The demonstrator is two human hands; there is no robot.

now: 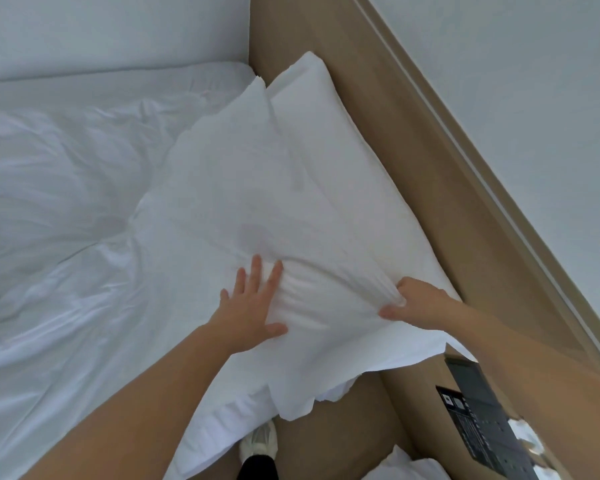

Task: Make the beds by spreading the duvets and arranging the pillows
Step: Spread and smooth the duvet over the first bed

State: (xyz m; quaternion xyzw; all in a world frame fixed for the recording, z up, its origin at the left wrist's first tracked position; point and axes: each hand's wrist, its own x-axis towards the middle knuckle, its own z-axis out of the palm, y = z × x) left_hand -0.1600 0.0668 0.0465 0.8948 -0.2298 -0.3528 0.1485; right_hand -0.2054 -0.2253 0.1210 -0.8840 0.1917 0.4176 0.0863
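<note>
A large white pillow (257,188) lies at the head of the bed against the wooden headboard (413,140). A second white pillow (312,95) sits behind it, partly covered. My left hand (252,306) presses flat on the front pillow's near end with fingers spread. My right hand (418,301) pinches a bunch of the pillowcase fabric at the pillow's right corner, and creases run from there toward my left hand. A rumpled white duvet (59,220) covers the bed to the left.
A dark panel with switches (478,403) sits on the wood surface at lower right. My foot in a white shoe (258,441) stands on the tan floor (343,420) beside the bed. A white wall (101,26) runs behind the bed.
</note>
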